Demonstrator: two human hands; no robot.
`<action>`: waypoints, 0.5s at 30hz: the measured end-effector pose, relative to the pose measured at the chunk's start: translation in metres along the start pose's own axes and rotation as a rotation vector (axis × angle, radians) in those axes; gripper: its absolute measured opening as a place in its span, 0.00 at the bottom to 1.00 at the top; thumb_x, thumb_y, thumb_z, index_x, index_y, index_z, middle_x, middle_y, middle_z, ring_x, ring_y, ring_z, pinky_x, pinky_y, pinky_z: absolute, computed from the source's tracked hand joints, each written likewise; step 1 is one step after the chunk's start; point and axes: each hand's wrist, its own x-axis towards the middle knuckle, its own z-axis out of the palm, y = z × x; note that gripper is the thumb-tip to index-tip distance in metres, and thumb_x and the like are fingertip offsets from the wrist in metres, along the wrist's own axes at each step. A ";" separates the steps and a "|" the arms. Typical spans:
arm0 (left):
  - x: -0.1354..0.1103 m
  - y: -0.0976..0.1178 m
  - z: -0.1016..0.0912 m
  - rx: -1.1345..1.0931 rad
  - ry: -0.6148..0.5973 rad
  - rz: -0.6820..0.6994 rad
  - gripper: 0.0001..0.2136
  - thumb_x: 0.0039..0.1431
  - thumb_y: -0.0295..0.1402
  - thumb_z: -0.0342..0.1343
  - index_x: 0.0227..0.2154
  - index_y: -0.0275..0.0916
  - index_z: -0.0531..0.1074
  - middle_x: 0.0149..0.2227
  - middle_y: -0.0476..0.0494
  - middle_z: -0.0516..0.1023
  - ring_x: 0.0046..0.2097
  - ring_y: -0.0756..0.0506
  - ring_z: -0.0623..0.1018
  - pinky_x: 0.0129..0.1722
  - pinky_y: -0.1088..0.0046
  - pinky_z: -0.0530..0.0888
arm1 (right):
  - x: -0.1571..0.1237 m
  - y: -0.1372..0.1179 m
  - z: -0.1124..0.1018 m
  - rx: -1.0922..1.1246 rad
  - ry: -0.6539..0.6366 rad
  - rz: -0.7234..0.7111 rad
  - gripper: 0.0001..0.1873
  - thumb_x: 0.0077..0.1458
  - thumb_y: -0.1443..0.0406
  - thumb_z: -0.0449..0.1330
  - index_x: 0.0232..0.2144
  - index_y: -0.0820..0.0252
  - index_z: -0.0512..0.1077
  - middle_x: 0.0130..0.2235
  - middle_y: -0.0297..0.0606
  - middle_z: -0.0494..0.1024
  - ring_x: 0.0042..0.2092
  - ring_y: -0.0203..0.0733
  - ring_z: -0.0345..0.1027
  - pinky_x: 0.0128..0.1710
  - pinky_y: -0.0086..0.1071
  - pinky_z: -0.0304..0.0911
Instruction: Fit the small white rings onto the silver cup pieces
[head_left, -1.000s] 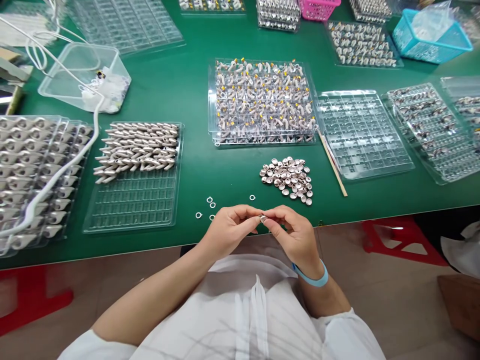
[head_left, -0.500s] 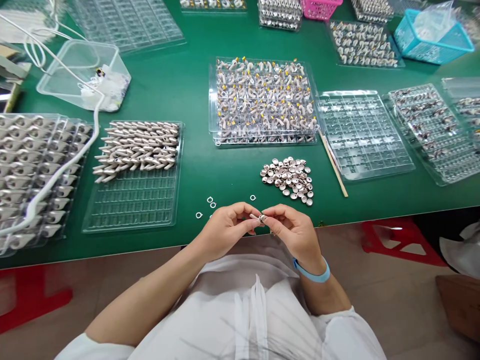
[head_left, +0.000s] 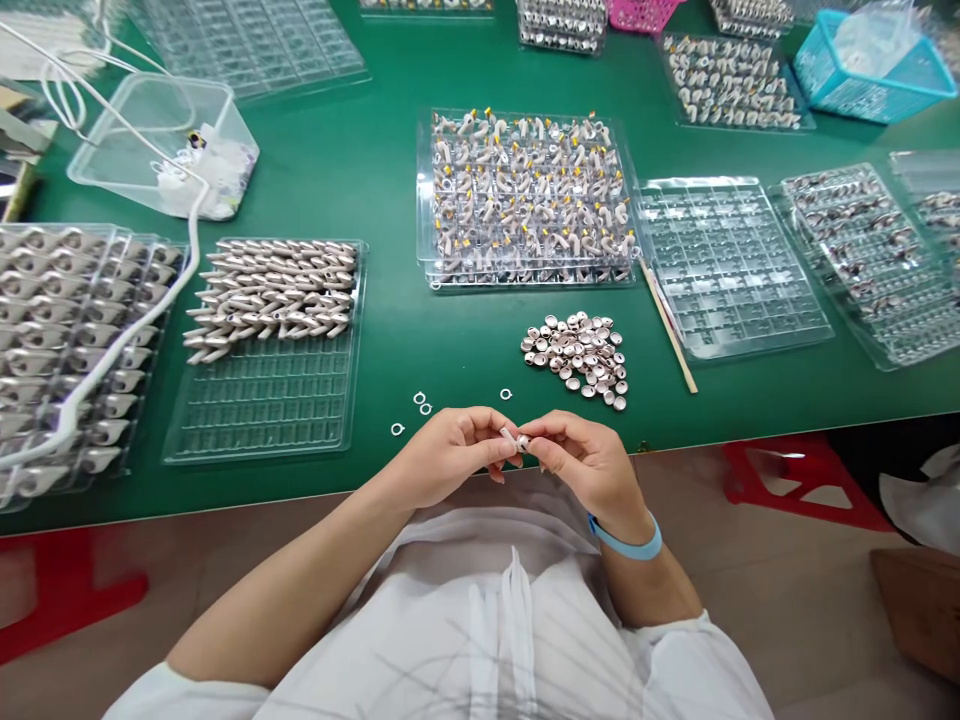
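My left hand (head_left: 463, 452) and my right hand (head_left: 589, 462) meet at the near edge of the green table. Between the fingertips of both is a small pale earpiece-like part (head_left: 523, 441) with a whitish stem and a rounded silvery end. My left thumb and fingers pinch the stem side; my right ones pinch the rounded end. Fingertips partly hide it. Just beyond my hands lies a pile of small round metallic caps (head_left: 581, 352). Several thin white rings (head_left: 425, 408) lie beyond my left hand, and another white ring (head_left: 506, 394) lies closer to the caps.
A stacked tray (head_left: 525, 270) of curved pale parts with yellow tabs stands ahead. To the left are a half-filled tray (head_left: 262, 410), a tray of grey shells (head_left: 90, 340) and a clear box (head_left: 105, 170). A wooden stick (head_left: 671, 335) lies beside a clear tray (head_left: 739, 270).
The small part has turned slightly between my fingertips, its stem now showing more upright. Both hands stay in nearly the same place, and the view has shifted a little.
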 end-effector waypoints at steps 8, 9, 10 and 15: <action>0.001 0.001 -0.002 0.004 -0.030 -0.039 0.11 0.55 0.38 0.64 0.33 0.33 0.76 0.28 0.46 0.78 0.28 0.51 0.76 0.30 0.75 0.77 | 0.000 0.001 -0.002 -0.182 -0.012 -0.135 0.10 0.62 0.66 0.59 0.44 0.55 0.78 0.36 0.37 0.79 0.34 0.34 0.71 0.31 0.28 0.67; 0.001 0.001 -0.002 -0.007 -0.035 -0.042 0.12 0.55 0.38 0.64 0.33 0.33 0.76 0.28 0.46 0.78 0.28 0.51 0.76 0.30 0.75 0.78 | 0.000 0.001 -0.001 -0.214 -0.007 -0.173 0.10 0.62 0.67 0.59 0.44 0.56 0.78 0.36 0.37 0.79 0.34 0.35 0.71 0.31 0.28 0.67; 0.001 0.001 -0.002 -0.022 -0.041 -0.044 0.12 0.56 0.38 0.64 0.32 0.33 0.76 0.28 0.46 0.78 0.29 0.51 0.76 0.30 0.75 0.78 | 0.000 0.001 -0.001 -0.245 -0.004 -0.215 0.11 0.61 0.68 0.59 0.45 0.56 0.77 0.36 0.37 0.79 0.34 0.35 0.71 0.31 0.29 0.67; 0.002 -0.003 -0.005 -0.113 -0.089 -0.058 0.10 0.57 0.36 0.64 0.32 0.32 0.76 0.27 0.47 0.77 0.28 0.52 0.74 0.30 0.76 0.78 | 0.001 0.005 0.000 -0.360 0.015 -0.416 0.16 0.59 0.69 0.62 0.49 0.55 0.74 0.37 0.38 0.79 0.36 0.37 0.71 0.33 0.31 0.71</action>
